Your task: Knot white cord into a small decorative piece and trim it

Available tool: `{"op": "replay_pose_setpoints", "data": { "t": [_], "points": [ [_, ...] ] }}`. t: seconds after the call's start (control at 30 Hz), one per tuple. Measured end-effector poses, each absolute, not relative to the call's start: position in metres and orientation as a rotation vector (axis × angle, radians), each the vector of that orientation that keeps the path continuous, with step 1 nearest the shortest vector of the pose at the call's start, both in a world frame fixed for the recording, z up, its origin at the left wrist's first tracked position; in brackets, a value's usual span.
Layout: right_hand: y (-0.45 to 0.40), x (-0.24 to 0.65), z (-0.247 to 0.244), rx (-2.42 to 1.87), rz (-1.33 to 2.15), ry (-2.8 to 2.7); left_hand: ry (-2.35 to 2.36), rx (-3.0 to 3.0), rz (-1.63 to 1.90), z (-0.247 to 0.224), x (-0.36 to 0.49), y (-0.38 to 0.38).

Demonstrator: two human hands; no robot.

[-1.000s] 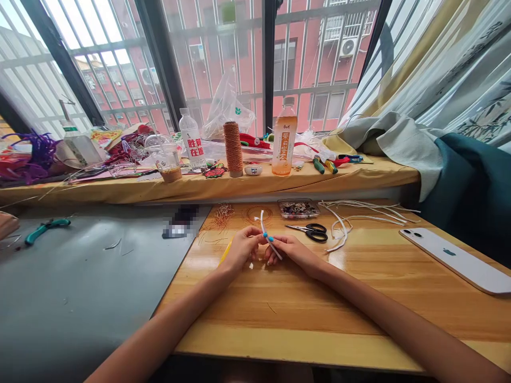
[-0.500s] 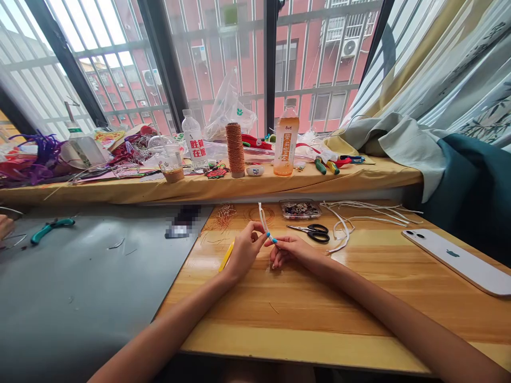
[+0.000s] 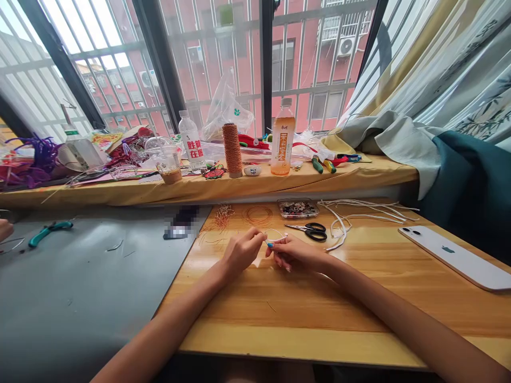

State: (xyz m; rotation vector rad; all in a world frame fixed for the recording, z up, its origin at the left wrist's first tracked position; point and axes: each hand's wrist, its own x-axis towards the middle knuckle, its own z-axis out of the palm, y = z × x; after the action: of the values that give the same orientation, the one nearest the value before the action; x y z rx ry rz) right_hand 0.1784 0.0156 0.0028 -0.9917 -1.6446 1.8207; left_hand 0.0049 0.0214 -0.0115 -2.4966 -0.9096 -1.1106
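Observation:
Over the wooden table, my left hand [image 3: 243,250] and my right hand [image 3: 296,252] meet at a thin white cord [image 3: 282,239], which curves in a small loop between them. Fingertips of both hands are pinched on it; the exact grip is partly hidden. My right thumb, with a blue nail, presses near the cord's lower end. Just beyond the hands lie black-handled scissors [image 3: 315,232] and a coil of copper-coloured wire [image 3: 257,216]. More white cords [image 3: 367,207] are spread at the right.
A clear box of small beads or findings [image 3: 297,208] stands behind the scissors. A white phone [image 3: 451,255] lies at right. Teal pliers [image 3: 50,231] rest on the grey mat [image 3: 99,298], near another person's hand [image 3: 5,229]. Bottles and a brown thread spool [image 3: 232,150] line the sill.
The white cord, upright before, now bends into a loop toward my right hand. My left hand has turned over, and the yellow tool beside it is no longer visible.

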Motion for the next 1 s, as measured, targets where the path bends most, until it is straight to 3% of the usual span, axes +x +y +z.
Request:
{"op": "replay_pose_setpoints", "data": {
  "t": [0.2, 0.47, 0.7, 1.0],
  "points": [
    [0.013, 0.179, 0.007, -1.037, 1.755, -1.653, -0.828, -2.463, -0.792, -0.004, 0.001, 0.023],
    [0.013, 0.177, 0.006, -1.094, 1.726, -1.667, -0.923, -2.762, -0.8, 0.006, -0.001, 0.025],
    [0.023, 0.177, -0.004, -1.044, 1.709, -1.474, -1.391, -2.911, -1.258, 0.001, 0.005, 0.031],
    [0.021, 0.182, -0.003, -0.881, 1.829, -1.231, -1.403, -2.906, -1.462, 0.0, 0.005, 0.031]
  ]
}}
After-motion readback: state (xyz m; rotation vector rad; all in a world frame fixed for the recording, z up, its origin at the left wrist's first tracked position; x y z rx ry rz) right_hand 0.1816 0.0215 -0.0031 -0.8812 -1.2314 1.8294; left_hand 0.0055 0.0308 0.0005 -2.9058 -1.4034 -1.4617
